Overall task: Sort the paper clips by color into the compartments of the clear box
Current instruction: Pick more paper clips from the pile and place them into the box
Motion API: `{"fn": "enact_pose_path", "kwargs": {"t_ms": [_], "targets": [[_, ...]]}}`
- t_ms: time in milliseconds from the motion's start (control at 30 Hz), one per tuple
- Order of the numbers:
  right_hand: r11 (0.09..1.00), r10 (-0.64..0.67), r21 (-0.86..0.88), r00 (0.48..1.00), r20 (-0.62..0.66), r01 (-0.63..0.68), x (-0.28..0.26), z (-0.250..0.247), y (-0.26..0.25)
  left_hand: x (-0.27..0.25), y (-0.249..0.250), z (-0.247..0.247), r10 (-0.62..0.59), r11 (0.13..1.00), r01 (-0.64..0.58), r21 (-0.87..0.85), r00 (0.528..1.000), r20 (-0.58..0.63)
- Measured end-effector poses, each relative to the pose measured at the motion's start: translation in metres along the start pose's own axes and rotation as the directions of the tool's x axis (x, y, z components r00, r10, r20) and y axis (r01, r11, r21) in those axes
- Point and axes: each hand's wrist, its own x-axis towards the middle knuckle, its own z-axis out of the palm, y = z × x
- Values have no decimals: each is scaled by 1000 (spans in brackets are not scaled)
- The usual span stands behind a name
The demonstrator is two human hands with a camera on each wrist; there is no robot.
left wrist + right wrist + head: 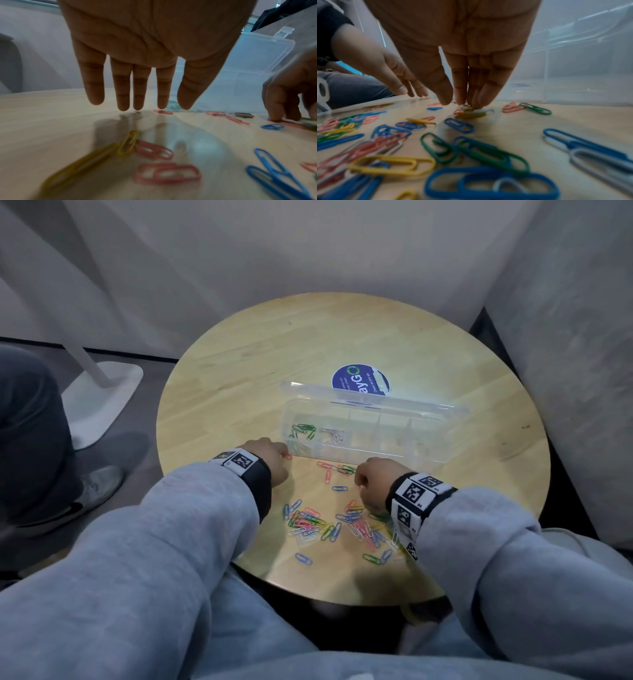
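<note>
The clear box (pixel 424 455) lies open on the round table, lid tipped back. Its leftmost compartment holds green clips (pixel 303 430); the one beside it holds white clips (pixel 334 434). Loose coloured clips (pixel 318 520) are scattered in front of it. My left hand (pixel 150 106) hovers with straight fingers just above the table by the box's left corner, beside a pink clip (pixel 163 112), holding nothing. My right hand (pixel 457 104) points down, its fingertips (pixel 476 104) touching a small cluster of yellow, pink and pale clips (pixel 471 113); the thumb (pixel 444 97) sits just beside them.
A round blue sticker (pixel 359 380) lies on the table behind the box. Another person's leg and shoe (pixel 99 484) are on the floor at left, near a white stand base (pixel 102 402). A grey sofa (pixel 565 371) borders the table on the right.
</note>
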Motion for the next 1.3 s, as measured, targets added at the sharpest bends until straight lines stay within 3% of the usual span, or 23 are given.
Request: {"fn": "enact_pose_path", "kwargs": {"t_ms": [100,433,733,933,1067,1200,1300], "targets": [[997,33,69,999,-32,-30,0,0,2,4,0,2,5,998,-4,66,1000,-9],[997,64,52,998,12,-65,1,2,0,7,0,4,47,991,-48,122,999,4],[995,-61,77,998,-4,61,0,5,7,0,-6,2,30,998,-29,-62,999,12],[997,-28,68,1000,5,28,0,5,9,-4,-3,0,3,995,3,-104,998,55],[999,-10,46,1000,21,9,1,7,9,-11,-4,3,-37,969,60,-242,994,98],[999,6,42,999,40,-8,1,3,6,-15,-13,-4,-36,815,74,-575,996,77],[997,5,78,1000,26,-7,1,4,4,-12,-32,-14,73,758,7,-652,993,96]]}}
